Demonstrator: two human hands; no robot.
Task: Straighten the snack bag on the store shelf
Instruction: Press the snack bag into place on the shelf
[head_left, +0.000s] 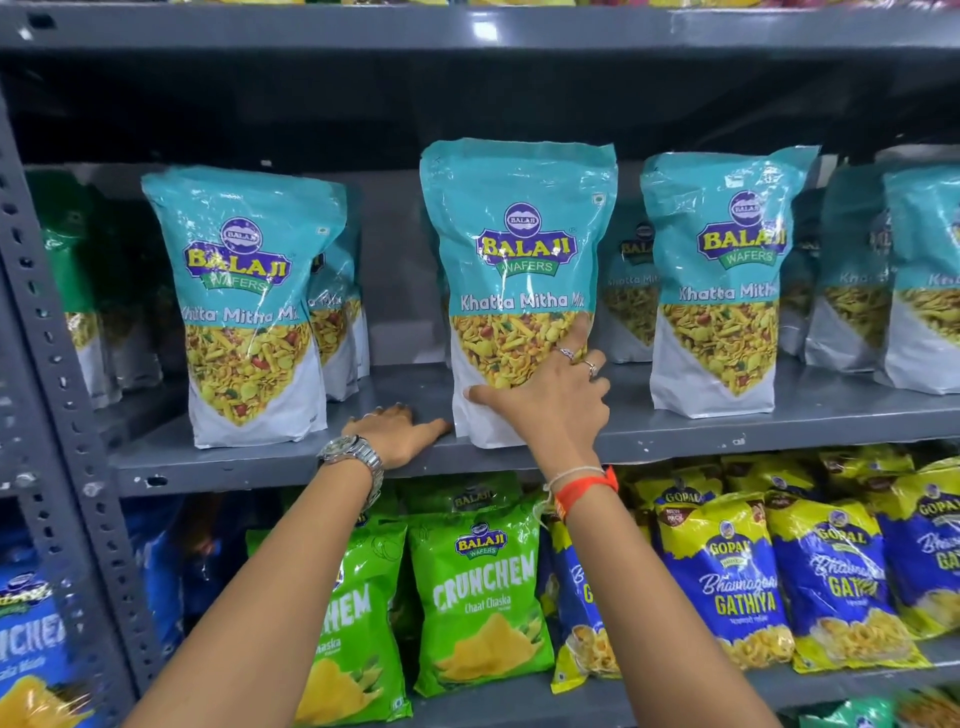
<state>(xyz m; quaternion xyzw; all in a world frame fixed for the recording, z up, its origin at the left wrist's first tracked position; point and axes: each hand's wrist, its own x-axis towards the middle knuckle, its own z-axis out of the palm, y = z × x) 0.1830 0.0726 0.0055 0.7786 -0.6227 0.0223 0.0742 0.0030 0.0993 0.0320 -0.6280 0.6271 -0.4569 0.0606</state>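
Centre frame, a snack bag (519, 249) stands upright near the front edge of a shelf (249, 467). On the same shelf a second bag (244, 312) stands to its left and a third bag (717, 291) to its right, each with more lined up behind. The right hand (550, 402) holds the snack bag's lower right part. The left hand (397, 431) lies flat on the shelf just left of it. Below, packets (478, 597) stand in rows on a lower shelf (675, 699).

Green Crunchem bags (480, 597) stand beside blue-and-yellow Gathiya bags (727, 582), below neighbouring teal Khatta Mitha pouches (717, 280).
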